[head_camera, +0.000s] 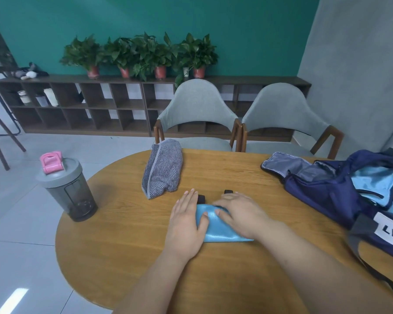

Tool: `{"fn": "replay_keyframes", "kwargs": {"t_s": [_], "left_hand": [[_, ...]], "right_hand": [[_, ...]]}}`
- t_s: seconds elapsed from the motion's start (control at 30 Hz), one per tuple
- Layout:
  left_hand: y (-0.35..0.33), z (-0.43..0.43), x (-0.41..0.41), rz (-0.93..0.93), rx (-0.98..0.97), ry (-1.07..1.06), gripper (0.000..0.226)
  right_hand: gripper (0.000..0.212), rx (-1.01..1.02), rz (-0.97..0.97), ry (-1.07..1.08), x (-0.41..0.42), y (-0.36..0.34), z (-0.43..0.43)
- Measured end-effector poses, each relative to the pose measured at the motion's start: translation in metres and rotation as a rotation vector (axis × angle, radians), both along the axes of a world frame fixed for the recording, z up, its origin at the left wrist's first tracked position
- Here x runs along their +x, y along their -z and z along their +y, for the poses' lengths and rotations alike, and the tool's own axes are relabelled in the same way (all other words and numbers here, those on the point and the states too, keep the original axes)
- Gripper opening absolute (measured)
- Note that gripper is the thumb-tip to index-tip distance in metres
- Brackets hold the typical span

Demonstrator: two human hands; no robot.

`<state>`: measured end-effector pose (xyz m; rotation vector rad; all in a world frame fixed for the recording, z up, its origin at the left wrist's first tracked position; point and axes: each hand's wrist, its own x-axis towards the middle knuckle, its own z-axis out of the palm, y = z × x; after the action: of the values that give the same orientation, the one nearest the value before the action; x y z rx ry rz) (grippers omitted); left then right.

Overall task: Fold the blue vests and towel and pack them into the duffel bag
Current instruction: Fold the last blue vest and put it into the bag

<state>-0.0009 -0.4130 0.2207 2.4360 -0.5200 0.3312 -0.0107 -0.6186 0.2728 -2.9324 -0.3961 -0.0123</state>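
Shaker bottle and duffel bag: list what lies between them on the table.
Head view: the folded grey towel farther back, and nearer, the folded blue vest under the left hand and right hand; otherwise bare table.

This looks like a break room in an office. A long low shelf (pixel 77 103) with many square holes runs along a green wall (pixel 145 17). Potted plants (pixel 141 53) stand in a row on top of it, and some cups (pixel 39 98) sit inside. Two soft grey chairs (pixel 195 105) are pulled up to a round wooden desk (pixel 123 245). The floor (pixel 21 211) has big pale tiles.
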Motion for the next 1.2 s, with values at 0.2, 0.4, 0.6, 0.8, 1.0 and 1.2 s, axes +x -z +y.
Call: {"fn": "replay_keyframes", "kwargs": {"t_s": [0.2,0.4,0.6,0.8,1.0,1.2], "left_hand": [[-0.005,0.001,-0.005,0.010,-0.050,-0.028,0.061],[-0.005,-0.001,-0.003,-0.027,-0.042,-0.062,0.053],[-0.003,-0.004,-0.003,-0.063,0.096,-0.179,0.039],[-0.008,-0.011,-0.009,-0.006,0.116,-0.183,0.030],[-0.042,-0.058,-0.032,0.312,0.166,-0.199,0.047],[-0.048,-0.070,-0.012,0.656,-0.127,-0.307,0.046]], "right_hand": [[0.042,-0.181,-0.008,0.067,0.001,-0.006,-0.010],[0.030,-0.118,-0.018,0.275,-0.023,-0.008,-0.023],[0.026,0.396,-0.086,0.631,-0.053,0.027,-0.023],[0.007,0.530,-0.301,0.731,-0.068,0.044,0.000],[0.035,0.580,-0.288,0.687,-0.065,0.047,-0.006],[0.045,0.633,-0.309,0.706,-0.066,0.045,-0.005]]}}
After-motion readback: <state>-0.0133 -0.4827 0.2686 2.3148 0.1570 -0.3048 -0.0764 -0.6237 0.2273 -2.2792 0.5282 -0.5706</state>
